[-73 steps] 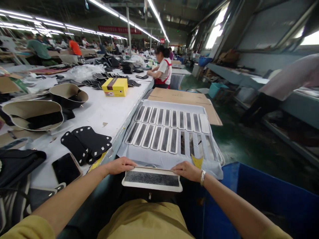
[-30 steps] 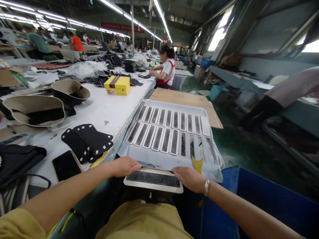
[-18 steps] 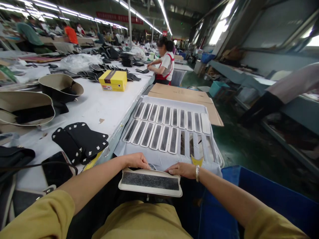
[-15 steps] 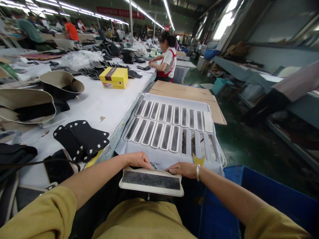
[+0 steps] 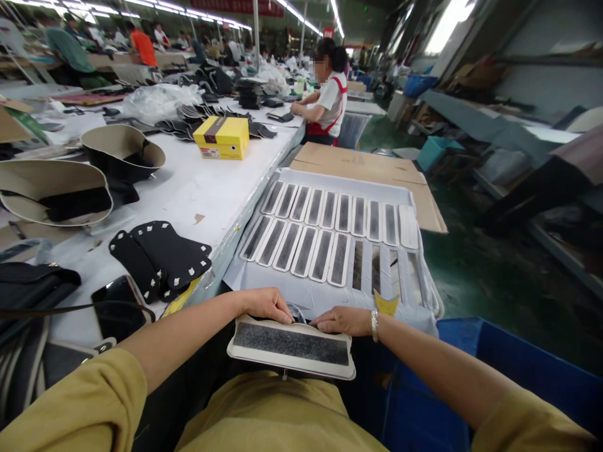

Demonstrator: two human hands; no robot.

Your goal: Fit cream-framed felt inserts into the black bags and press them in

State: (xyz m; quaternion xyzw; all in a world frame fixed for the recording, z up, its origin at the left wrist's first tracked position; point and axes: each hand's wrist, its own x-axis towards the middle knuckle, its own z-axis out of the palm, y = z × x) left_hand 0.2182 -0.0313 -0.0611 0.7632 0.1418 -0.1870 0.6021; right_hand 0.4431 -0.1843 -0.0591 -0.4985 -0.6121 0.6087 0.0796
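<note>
Close to my body I hold a cream panel [image 5: 291, 346], long and rounded at the corners, with a dark grey strip along its middle. Its far edge is pinched by my left hand [image 5: 269, 306], left of centre, fingers curled and closed. My right hand [image 5: 343, 321] grips the same edge on the other side, thumb along it and fingers partly hidden. Between the hands shows a bit of clear, shiny material [image 5: 296, 312]. Beyond them, two rows of similar cream panels [image 5: 306, 250] lie on a cloth-covered rack [image 5: 264, 292] with open slots at its near right.
On the white table [image 5: 226, 194] at left are a yellow box [image 5: 221, 138], black pieces with white tabs [image 5: 172, 254], a phone [image 5: 117, 307] and open bag bodies [image 5: 54, 191]. A blue bin [image 5: 509, 376] stands at right. A co-worker [image 5: 330, 94] works farther along the table.
The view has shifted slightly, so the surroundings sit a little farther right. Both hands keep their hold on the panel, which has tipped slightly down at its right end.
</note>
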